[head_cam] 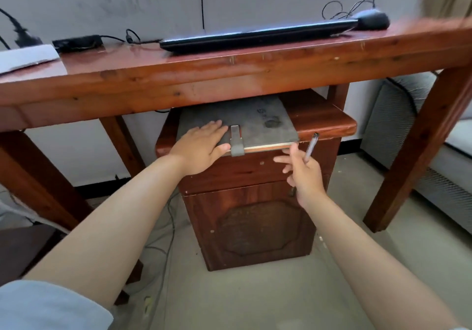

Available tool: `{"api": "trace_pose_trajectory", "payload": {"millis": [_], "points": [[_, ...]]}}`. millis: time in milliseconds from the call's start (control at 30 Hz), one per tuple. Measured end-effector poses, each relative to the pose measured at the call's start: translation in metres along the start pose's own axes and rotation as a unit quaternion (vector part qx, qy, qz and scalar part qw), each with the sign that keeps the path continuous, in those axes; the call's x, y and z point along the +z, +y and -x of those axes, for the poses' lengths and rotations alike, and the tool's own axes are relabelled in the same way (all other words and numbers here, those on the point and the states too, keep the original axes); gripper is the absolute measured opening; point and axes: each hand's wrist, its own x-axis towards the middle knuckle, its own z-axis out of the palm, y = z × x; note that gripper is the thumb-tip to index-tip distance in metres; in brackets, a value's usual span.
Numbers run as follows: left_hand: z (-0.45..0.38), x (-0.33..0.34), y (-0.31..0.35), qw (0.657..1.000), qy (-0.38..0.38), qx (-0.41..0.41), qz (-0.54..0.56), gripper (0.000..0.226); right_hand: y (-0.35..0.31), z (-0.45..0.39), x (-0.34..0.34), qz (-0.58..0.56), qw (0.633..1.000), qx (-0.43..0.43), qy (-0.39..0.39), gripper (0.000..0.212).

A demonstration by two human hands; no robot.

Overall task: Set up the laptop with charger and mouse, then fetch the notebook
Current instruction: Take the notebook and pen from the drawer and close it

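Note:
A grey notebook (255, 120) with a strap clasp lies flat on a small wooden cabinet (255, 214) under the table. My left hand (201, 148) grips its front left edge, fingers on the cover and thumb at the edge. Just right of the notebook's front corner, my right hand (304, 171) holds a pen (311, 147), with the other fingers spread. On the wooden table (229, 74) above, a closed black laptop (255, 35) lies flat. A black mouse (373, 20) sits at its right end. The charger brick (76, 42) lies to the left, its cable running to the laptop.
A white power strip (25, 56) with a plug in it sits at the table's left end. Table legs (419, 150) stand on both sides of the cabinet. Cables trail on the floor at the left. A grey sofa (408, 125) stands to the right.

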Motion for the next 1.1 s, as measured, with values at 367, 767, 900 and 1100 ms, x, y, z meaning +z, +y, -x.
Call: {"api": "trace_pose_trajectory", "payload": {"millis": [367, 767, 900, 1100], "points": [[0.022, -0.036, 0.019, 0.991, -0.091, -0.055, 0.081, 0.056, -0.071, 0.026, 0.009, -0.101, 0.971, 0.209, 0.056, 0.027], [0.131, -0.172, 0.004, 0.853, -0.165, -0.368, 0.331, 0.045, -0.237, 0.086, 0.040, 0.019, 0.942, 0.285, -0.176, 0.033], [0.154, -0.234, -0.008, 0.814, -0.121, -0.453, 0.343, 0.045, -0.292, 0.077, 0.100, 0.164, 0.927, 0.288, -0.175, 0.031], [0.153, -0.291, -0.045, 0.781, -0.056, -0.520, 0.342, 0.051, -0.336, 0.061, 0.188, 0.368, 0.886, 0.193, -0.206, 0.015]]}}
